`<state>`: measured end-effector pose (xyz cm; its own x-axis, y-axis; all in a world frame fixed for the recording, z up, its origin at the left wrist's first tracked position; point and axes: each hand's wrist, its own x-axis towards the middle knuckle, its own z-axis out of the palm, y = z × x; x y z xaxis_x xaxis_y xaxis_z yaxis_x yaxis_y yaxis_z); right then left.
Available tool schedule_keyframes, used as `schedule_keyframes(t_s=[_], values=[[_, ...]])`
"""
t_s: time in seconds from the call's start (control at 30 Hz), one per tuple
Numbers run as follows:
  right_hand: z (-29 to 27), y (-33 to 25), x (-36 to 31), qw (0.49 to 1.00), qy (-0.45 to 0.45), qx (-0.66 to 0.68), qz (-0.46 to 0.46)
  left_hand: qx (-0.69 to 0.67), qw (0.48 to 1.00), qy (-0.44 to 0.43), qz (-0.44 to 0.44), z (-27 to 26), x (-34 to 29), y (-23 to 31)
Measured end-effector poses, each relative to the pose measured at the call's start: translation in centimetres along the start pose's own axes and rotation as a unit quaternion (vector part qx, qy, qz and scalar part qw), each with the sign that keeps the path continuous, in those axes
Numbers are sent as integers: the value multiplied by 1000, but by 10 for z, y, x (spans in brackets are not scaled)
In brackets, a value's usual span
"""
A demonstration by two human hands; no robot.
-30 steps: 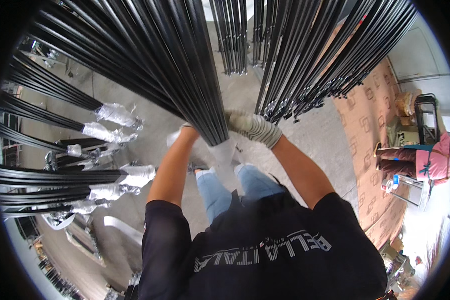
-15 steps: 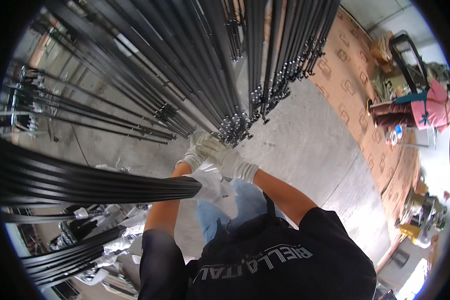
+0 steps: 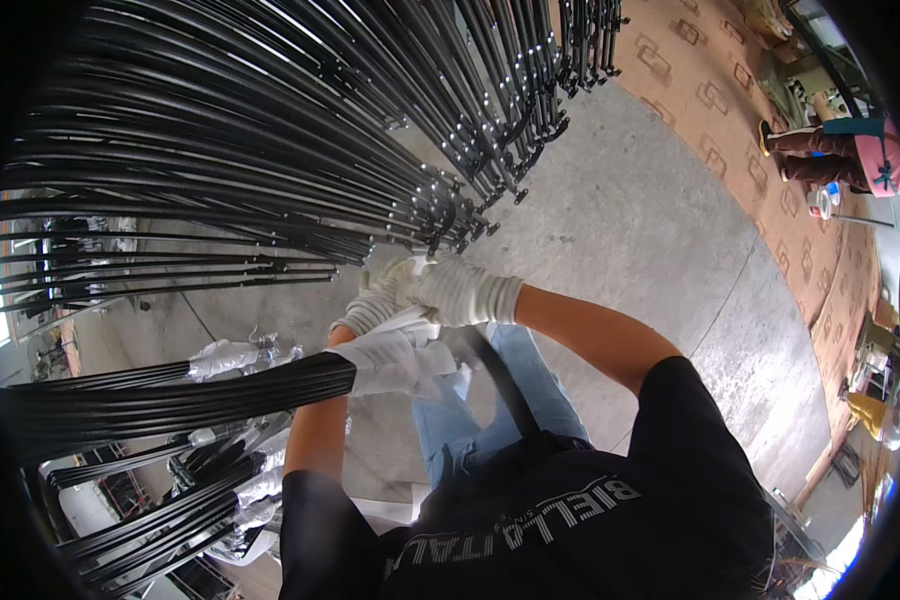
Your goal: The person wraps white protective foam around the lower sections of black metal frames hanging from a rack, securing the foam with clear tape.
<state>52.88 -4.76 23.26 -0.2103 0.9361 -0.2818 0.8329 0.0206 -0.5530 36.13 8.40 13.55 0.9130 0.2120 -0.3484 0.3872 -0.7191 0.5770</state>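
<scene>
Both my hands wear white knitted gloves and meet in front of my legs. My left hand (image 3: 373, 302) and my right hand (image 3: 462, 290) are closed on a gathered piece of white plastic wrap (image 3: 395, 358). The wrap covers the near end of a thick bundle of black rods (image 3: 180, 402), which runs off to the left across my left forearm. Some of my fingertips are hidden behind the gloves and folds. Just beyond my hands lie the fitted ends of many long black rods (image 3: 300, 130).
More black rod bundles (image 3: 170, 510) with clear-wrapped ends lie at lower left. Grey concrete floor (image 3: 610, 200) spreads to the right, bordered by a patterned tan covering (image 3: 715, 95). A person in a pink garment (image 3: 885, 165) stands at the far right.
My view has shifted, so the rod stack sits further left. My hands stay together at the wrap, pulled up between them. The wrapped bundle's end appears further left and slightly higher.
</scene>
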Motion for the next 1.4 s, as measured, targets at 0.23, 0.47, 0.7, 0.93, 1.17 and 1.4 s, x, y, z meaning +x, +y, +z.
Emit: schedule_keyframes(t_s=[0.23,0.47,0.7,0.93,1.17,1.4], values=[[45,-17,-45,981,81,-146,95,-252,966,41,-42,-19,-81,36],[96,-64,-87,936,336,-39,101,-168,985,-2,30,65,-125,5],[85,-94,-138,865,416,133,248,-430,880,179,-96,79,-122,82],[112,-110,-138,657,375,597,265,-54,972,194,125,103,-96,61],[133,-73,-135,799,132,424,406,22,942,269,200,111,-76,60],[90,-55,-126,896,354,-52,264,247,888,356,154,119,-73,54]])
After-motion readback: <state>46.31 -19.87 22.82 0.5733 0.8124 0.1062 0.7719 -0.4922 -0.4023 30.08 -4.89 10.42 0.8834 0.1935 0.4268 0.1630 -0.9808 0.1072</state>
